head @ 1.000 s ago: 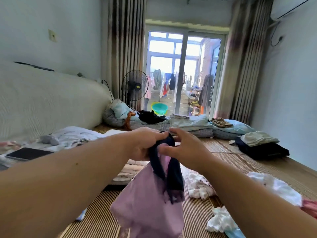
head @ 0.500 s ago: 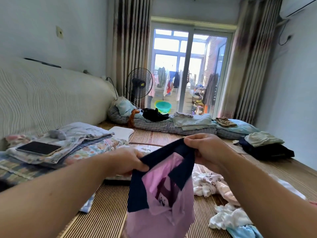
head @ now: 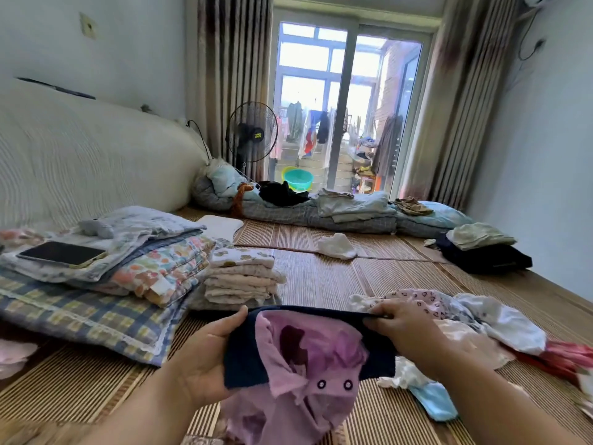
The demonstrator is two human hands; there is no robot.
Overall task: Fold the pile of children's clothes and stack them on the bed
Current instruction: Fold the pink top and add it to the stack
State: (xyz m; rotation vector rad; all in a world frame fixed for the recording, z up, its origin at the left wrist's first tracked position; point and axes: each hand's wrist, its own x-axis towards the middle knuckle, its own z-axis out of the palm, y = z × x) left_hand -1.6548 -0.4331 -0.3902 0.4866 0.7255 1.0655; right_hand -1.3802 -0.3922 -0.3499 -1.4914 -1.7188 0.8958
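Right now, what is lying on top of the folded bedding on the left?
A dark phone lies flat on the folded bedding, with a small grey cloth bundle behind it. What lies between the layers is covered.

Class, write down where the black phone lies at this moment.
In the head view, the phone lies far left on the folded blankets, left of the stack of folded clothes.

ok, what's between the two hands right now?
Head view: the pink garment, its navy band stretched from the left hand to the right hand. Both hands grip it; nothing else lies between them.
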